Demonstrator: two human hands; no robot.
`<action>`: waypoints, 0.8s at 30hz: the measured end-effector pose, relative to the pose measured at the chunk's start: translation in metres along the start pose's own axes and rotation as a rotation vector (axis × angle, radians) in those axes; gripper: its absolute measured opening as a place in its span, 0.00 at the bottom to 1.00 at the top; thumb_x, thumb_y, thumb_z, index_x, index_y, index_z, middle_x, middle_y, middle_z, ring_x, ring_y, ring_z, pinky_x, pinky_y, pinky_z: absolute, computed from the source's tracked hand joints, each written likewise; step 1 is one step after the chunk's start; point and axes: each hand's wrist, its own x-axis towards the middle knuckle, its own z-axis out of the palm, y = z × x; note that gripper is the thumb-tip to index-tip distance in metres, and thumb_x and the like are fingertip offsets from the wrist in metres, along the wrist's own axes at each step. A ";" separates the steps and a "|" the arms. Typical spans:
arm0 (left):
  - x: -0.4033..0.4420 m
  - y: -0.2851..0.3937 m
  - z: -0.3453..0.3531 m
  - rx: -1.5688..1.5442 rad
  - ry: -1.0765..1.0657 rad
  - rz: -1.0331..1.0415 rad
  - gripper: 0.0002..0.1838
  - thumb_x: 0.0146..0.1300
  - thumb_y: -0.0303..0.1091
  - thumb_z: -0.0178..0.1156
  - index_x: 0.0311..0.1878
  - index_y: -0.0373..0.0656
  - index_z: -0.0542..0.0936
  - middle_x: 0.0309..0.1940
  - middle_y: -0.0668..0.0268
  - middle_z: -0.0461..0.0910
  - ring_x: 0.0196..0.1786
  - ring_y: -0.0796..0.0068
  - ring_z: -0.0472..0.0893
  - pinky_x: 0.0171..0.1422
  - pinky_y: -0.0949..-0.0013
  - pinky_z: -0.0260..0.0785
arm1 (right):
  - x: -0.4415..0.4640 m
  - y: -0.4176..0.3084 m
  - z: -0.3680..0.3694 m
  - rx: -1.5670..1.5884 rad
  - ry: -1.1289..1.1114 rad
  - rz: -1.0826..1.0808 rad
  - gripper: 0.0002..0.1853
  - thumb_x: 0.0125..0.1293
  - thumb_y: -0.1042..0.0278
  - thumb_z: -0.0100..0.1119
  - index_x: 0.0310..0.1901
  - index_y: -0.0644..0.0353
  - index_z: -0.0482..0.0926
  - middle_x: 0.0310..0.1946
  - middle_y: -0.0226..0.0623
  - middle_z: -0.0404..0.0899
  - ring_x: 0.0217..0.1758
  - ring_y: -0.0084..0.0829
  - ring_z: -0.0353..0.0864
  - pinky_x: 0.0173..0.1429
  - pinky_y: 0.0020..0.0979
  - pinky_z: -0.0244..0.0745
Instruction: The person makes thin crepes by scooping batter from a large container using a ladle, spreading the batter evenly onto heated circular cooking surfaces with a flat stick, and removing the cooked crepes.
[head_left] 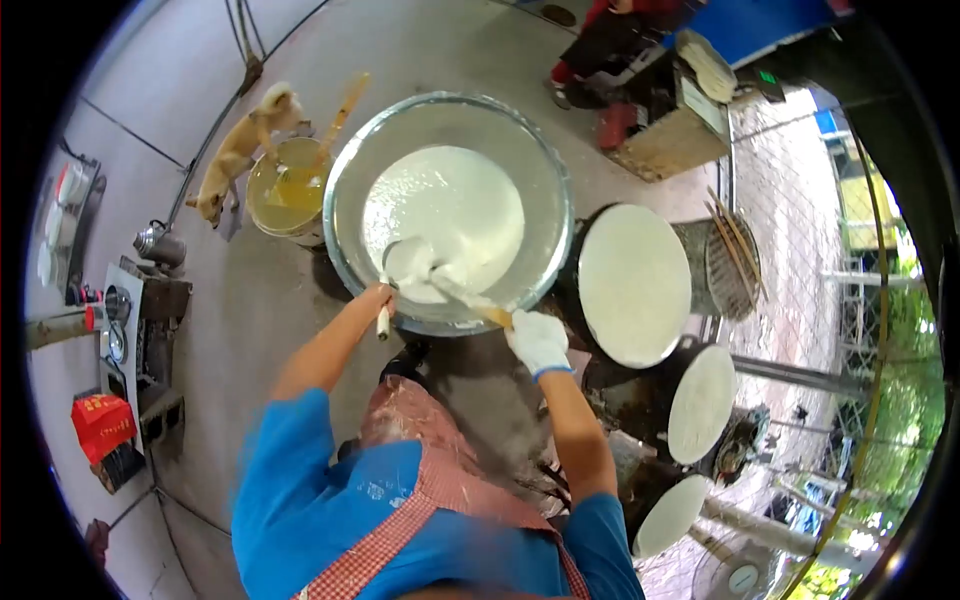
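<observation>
A wide metal basin (340, 190) holds thick white liquid (450, 200). My bare left hand (377, 298) is closed round the handle of a ladle (408, 262) at the basin's near rim. The ladle's round bowl is over the liquid, and its pale handle end sticks out below my fist. In a white glove, my right hand (538, 342) grips a wooden stick (492, 314) at the near right rim. The stick's far end is smeared with white liquid and meets the ladle's edge; its exact shape is hidden.
Left of the basin stands a bucket (262, 215) of yellowish liquid with a wooden paddle (345, 110); a dog (235, 155) is beside it. On the right are several round white-topped pans (635, 285). Another person (610, 40) sits at the top right near a box (675, 135).
</observation>
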 end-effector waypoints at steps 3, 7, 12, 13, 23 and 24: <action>0.018 0.010 -0.001 -0.050 0.032 -0.080 0.07 0.64 0.34 0.49 0.41 0.42 0.70 0.16 0.72 0.66 0.15 0.81 0.65 0.15 0.78 0.57 | 0.000 0.005 -0.012 0.169 0.027 0.141 0.17 0.59 0.51 0.53 0.35 0.58 0.77 0.30 0.46 0.80 0.36 0.45 0.81 0.41 0.44 0.74; 0.026 0.018 0.011 -0.109 0.008 -0.115 0.07 0.65 0.36 0.50 0.40 0.44 0.69 0.16 0.73 0.64 0.15 0.83 0.63 0.14 0.79 0.54 | 0.014 0.001 0.023 0.086 -0.054 0.063 0.18 0.58 0.48 0.54 0.33 0.58 0.77 0.28 0.45 0.80 0.35 0.46 0.80 0.42 0.45 0.73; 0.024 0.016 0.038 -0.192 -0.025 -0.135 0.08 0.65 0.39 0.50 0.39 0.46 0.68 0.15 0.74 0.61 0.14 0.84 0.60 0.12 0.80 0.51 | -0.002 0.022 0.076 0.219 -0.027 0.222 0.21 0.57 0.44 0.54 0.38 0.56 0.78 0.30 0.48 0.80 0.35 0.48 0.80 0.41 0.45 0.74; 0.017 0.015 0.049 -0.215 -0.036 -0.135 0.08 0.65 0.40 0.51 0.39 0.47 0.68 0.15 0.74 0.61 0.13 0.85 0.60 0.12 0.80 0.50 | -0.011 0.019 0.081 0.282 -0.042 0.253 0.23 0.58 0.43 0.54 0.41 0.56 0.78 0.32 0.49 0.80 0.38 0.49 0.80 0.44 0.44 0.73; -0.277 0.030 0.232 -0.213 -0.239 0.274 0.11 0.67 0.46 0.51 0.37 0.52 0.65 0.14 0.78 0.54 0.12 0.89 0.53 0.09 0.84 0.42 | -0.140 0.035 0.022 0.507 0.596 0.144 0.21 0.61 0.48 0.54 0.48 0.54 0.77 0.33 0.49 0.80 0.37 0.49 0.80 0.42 0.43 0.74; -0.315 0.032 0.251 -0.155 -0.272 0.362 0.12 0.67 0.48 0.51 0.37 0.53 0.65 0.14 0.79 0.52 0.13 0.91 0.52 0.08 0.85 0.40 | -0.141 0.041 0.008 0.533 0.719 0.097 0.20 0.61 0.50 0.56 0.48 0.55 0.77 0.33 0.49 0.80 0.37 0.49 0.80 0.42 0.42 0.74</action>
